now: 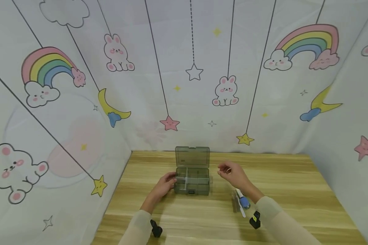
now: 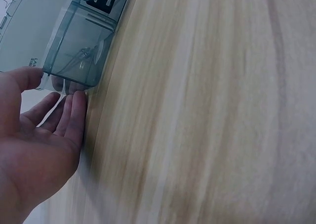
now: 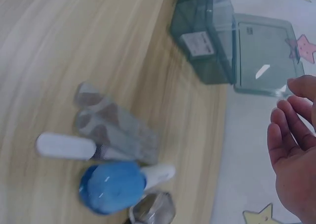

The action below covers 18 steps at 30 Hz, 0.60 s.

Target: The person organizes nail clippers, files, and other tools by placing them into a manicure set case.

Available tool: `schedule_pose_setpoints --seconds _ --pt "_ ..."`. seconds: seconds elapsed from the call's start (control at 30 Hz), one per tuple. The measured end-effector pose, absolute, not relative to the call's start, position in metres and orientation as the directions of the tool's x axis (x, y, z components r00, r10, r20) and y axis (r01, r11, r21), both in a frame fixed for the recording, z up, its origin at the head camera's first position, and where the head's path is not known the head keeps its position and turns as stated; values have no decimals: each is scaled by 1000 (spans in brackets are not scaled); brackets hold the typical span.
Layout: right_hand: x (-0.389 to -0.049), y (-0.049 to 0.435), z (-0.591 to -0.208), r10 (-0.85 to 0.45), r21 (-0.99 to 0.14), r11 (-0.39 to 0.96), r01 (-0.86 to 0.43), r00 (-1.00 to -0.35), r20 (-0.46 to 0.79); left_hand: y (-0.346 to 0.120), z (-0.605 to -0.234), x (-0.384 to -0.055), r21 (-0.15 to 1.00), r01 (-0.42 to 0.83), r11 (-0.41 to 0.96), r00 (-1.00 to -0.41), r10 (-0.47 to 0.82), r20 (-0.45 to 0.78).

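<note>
A grey-green see-through divider box (image 1: 191,190) stands with its hinged lid (image 1: 192,156) raised at the back. Clear partitions split its inside into compartments. In the left wrist view, thin metal pieces (image 2: 81,60) show through its wall. My left hand (image 1: 163,186) is at the box's left side, its thumb at the upper rim and its fairly straight fingertips against the side wall. My right hand (image 1: 234,174) hovers right of the box, apart from it. In the right wrist view its fingers are loosely bent, with nothing visible between them and the thumb.
Right of the box, under my right forearm, lie a blue rounded item (image 3: 112,187) with a white end, a white-capped stick (image 3: 66,146), clear strips (image 3: 116,120) and a clear faceted piece (image 3: 154,208). A cloth printed with rainbows and rabbits (image 1: 227,92) walls the wooden table (image 1: 282,177).
</note>
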State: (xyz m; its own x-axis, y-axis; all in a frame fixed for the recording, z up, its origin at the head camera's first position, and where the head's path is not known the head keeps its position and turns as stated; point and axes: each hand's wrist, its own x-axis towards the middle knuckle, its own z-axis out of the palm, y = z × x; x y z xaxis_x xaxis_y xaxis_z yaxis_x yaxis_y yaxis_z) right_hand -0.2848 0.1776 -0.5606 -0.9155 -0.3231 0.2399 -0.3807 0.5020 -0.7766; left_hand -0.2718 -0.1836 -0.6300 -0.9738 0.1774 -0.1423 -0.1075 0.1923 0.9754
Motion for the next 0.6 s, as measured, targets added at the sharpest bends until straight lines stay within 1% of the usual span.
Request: schedule_pose_setpoints --seconds 0.33,0.6 --pt "-275 220 -577 -279 -740 544 -395 -917 284 -187 -635 -274 975 -124 186 -970 185 -158" --pt "-269 252 -596 -221 -729 594 -340 -940 258 -188 -633 -273 976 -118 181 -967 204 -155"
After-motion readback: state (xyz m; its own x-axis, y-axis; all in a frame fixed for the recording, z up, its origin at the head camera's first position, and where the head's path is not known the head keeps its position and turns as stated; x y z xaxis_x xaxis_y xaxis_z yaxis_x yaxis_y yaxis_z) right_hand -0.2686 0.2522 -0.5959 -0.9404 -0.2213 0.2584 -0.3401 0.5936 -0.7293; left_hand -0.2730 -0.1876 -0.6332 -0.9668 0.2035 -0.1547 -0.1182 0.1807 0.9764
